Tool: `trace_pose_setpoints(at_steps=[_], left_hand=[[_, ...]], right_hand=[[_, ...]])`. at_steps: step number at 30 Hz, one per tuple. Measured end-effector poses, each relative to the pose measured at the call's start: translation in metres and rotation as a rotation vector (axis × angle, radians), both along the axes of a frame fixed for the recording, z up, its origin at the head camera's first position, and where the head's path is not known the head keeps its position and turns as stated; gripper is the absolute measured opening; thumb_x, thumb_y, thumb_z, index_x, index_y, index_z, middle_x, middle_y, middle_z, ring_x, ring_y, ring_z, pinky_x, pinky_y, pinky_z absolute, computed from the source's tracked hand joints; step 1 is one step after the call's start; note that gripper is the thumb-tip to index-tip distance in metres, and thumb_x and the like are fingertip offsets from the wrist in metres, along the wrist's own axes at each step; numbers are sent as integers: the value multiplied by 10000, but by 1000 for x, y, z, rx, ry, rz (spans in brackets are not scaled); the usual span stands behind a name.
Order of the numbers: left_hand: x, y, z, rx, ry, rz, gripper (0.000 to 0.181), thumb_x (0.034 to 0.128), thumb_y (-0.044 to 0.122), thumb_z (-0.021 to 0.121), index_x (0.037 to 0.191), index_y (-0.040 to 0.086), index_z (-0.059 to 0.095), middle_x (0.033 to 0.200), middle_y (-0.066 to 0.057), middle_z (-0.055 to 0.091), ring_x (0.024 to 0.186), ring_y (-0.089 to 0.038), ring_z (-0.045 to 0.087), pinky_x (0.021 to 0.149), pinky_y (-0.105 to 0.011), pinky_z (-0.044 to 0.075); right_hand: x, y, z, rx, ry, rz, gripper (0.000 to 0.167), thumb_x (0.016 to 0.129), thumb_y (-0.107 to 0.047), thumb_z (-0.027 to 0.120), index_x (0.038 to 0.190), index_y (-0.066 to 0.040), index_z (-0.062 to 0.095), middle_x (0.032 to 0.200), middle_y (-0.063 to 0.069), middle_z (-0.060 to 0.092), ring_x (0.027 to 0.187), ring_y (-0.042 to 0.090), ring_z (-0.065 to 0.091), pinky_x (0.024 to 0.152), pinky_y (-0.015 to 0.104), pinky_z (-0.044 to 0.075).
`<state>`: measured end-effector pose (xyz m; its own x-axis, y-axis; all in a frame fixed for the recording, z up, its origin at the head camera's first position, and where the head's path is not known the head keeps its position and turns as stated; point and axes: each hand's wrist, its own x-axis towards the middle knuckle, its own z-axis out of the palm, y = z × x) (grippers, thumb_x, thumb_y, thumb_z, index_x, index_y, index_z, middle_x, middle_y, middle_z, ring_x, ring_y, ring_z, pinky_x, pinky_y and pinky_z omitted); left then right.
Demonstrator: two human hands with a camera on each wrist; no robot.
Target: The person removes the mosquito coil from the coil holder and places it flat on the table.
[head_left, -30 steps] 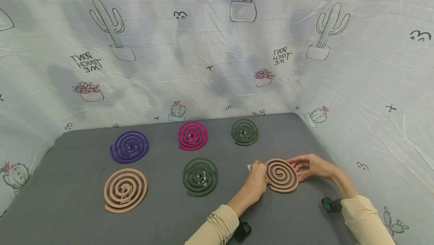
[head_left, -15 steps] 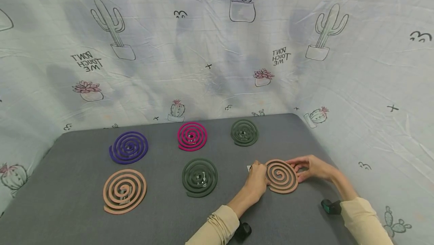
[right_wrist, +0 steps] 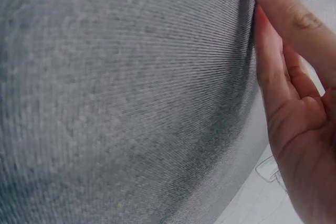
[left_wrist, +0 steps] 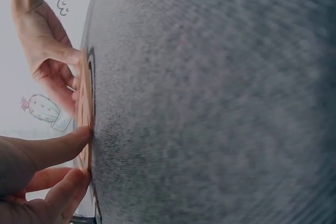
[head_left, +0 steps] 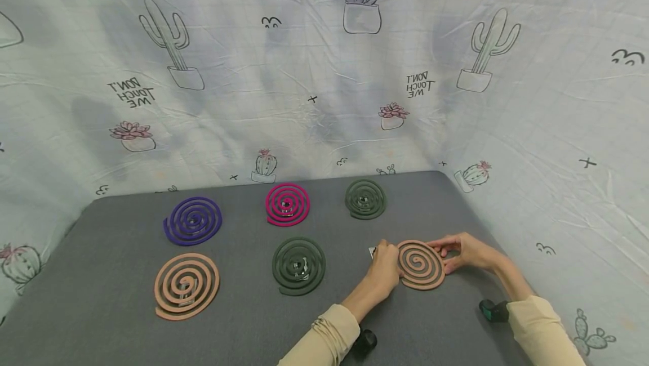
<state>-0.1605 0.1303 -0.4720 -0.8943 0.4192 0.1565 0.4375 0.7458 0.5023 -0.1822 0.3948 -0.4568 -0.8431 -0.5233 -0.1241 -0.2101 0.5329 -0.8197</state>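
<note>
A peach-coloured spiral mosquito coil lies flat, at or just above the grey tabletop, at the right in the head view. My left hand pinches its left edge between thumb and fingers. A small white piece peeks out beyond that hand; most of it is hidden. On the opposite side, my right hand holds the coil's right edge with thumb and fingertips. The left wrist view shows the coil nearly edge-on between both hands. In the right wrist view, the right hand covers most of it.
Several more coils lie on the grey table: purple, pink, two green and another peach one. Small shiny pieces show at their centres. A cactus-print cloth hangs behind and to the sides.
Both hands and the peach coil stay nearly in place. The whole view has shifted very slightly.
</note>
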Motion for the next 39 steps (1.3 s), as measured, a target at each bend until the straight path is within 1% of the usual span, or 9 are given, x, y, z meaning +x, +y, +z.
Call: trace_pose_setpoints(at_steps=[5,6,9,14,20,27,31,34,39], left_hand=[[-10,7,-17,-32,34,12,337,755,153,1024,950,-52,841,935,-123,693,808,-194,711,719,-197,637],[-12,9,-21,-40,34,19,339,754,164,1026,946,-47,842,934,-119,689,800,-187,705,710,-195,632],[-16,13,-26,-55,13,32,342,752,161,1025,954,-46,842,938,-123,681,788,-192,700,692,-197,624],[-17,14,-22,-35,-22,33,327,753,107,1021,971,-54,837,946,-133,666,779,-192,697,686,-203,620],[-16,13,-20,2,-25,44,336,730,90,1028,958,-61,834,942,-140,663,787,-207,713,693,-201,626],[-23,18,-32,2,-57,64,342,741,117,1026,964,-56,833,964,-137,672,827,-216,726,731,-223,637],[-26,20,-38,-22,-62,80,356,732,143,1033,974,-34,840,977,-126,680,850,-209,725,756,-226,640],[-23,20,-34,-19,-69,83,354,726,130,1034,972,-37,841,990,-131,683,860,-210,724,756,-217,638],[-12,13,-13,13,-79,77,333,725,76,1027,960,-56,832,977,-126,671,852,-212,720,752,-215,636]], right_hand=[[-2,-1,1,-2,19,7,616,804,53,918,1309,252,627,941,-67,669,856,-23,590,725,172,528],[-2,-1,1,2,19,6,615,803,50,920,1307,250,631,935,-68,667,854,-22,589,727,172,525],[-3,-2,3,3,-4,-4,623,810,33,923,1320,242,631,936,-61,670,860,-17,592,744,172,524],[-3,-1,5,-5,-36,-20,634,819,26,922,1337,237,625,944,-50,675,870,-9,597,755,174,527],[-4,0,7,8,-45,-25,628,817,35,922,1334,235,628,944,-37,669,870,-9,593,754,170,524],[-7,-1,8,17,-69,-36,621,812,66,915,1337,230,628,936,-24,668,867,-8,588,751,171,523],[-9,-1,5,14,-67,-27,617,819,62,913,1340,229,625,946,-36,681,871,-8,597,749,169,526],[-8,1,3,18,-55,-29,620,812,58,920,1333,228,629,948,-46,686,870,-3,599,745,165,522],[-8,4,3,29,-45,-37,627,801,57,930,1328,224,636,946,-55,688,868,-2,596,734,164,518]])
